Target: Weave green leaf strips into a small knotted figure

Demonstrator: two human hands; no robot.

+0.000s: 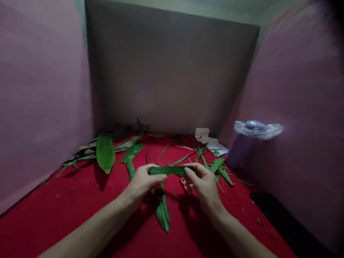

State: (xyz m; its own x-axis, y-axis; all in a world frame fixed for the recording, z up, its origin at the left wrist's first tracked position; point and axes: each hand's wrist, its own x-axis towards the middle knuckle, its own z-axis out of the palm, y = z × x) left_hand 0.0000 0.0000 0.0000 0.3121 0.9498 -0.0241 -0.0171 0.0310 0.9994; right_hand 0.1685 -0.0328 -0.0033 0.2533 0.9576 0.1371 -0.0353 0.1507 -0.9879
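Note:
A flat strip of green leaf (171, 171) stretches level between my two hands. My left hand (142, 182) pinches its left end, thumb along the near face. On its right end, the thumb and fingers of my right hand (201, 181) are closed. A red object (184, 185), perhaps a scissors handle, shows at the right fingers; its other parts are hidden. Below my left hand, a pointed green leaf (162, 211) hangs or lies toward me; I cannot tell whether it joins the strip. Just beyond that hand lies a folded green leaf (130, 159).
A broad leaf (105, 154) stands out at the left, near dry leaves (88, 152). Leaf scraps (216, 165) and white papers (215, 145) lie at the right on red cloth (67, 215). A purple container (240, 150) with plastic wrap stands by the right wall, beyond a black object (285, 218).

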